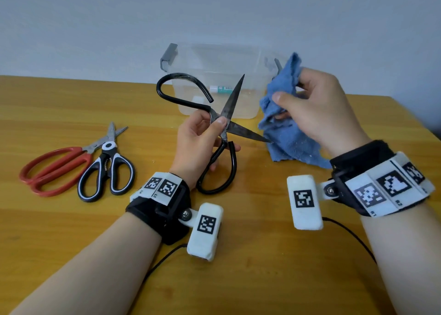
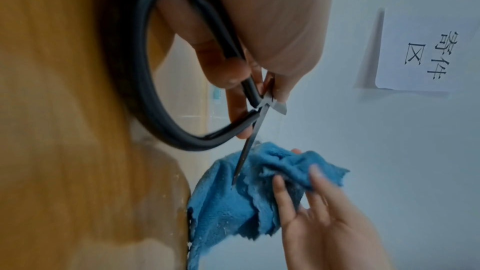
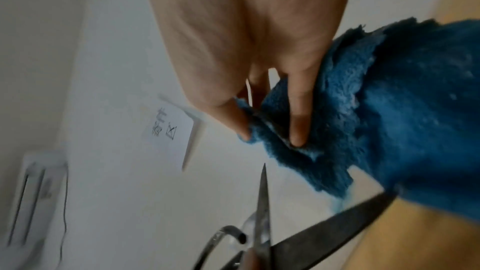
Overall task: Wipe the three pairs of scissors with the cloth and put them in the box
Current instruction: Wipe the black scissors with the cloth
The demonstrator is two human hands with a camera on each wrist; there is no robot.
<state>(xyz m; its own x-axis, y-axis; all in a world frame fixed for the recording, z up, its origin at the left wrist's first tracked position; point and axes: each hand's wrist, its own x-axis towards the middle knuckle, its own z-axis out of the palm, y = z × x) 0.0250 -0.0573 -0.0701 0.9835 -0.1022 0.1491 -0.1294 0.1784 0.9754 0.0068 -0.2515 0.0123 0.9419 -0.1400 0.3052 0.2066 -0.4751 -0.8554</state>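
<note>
My left hand (image 1: 205,135) grips black iron scissors (image 1: 229,114) at the pivot, above the table, blades spread wide. One blade points up toward the box; the other points right, its tip touching the blue cloth (image 1: 284,128). My right hand (image 1: 317,104) pinches the bunched cloth between thumb and fingers, the rest hanging down. In the left wrist view the blade (image 2: 246,155) lies against the cloth (image 2: 233,202). In the right wrist view fingers (image 3: 298,122) hold the cloth (image 3: 389,130) above the dark blades (image 3: 324,233). Red-handled scissors (image 1: 55,169) and black-and-white scissors (image 1: 107,171) lie at the left. The clear box (image 1: 214,59) stands behind.
The wooden table (image 1: 71,231) reaches to a pale wall. The box has grey latches (image 1: 169,57) and a small labelled item (image 1: 220,89) shows through its wall. A paper sign (image 2: 426,52) hangs on the wall. Cables run from both wrist cameras across the table front.
</note>
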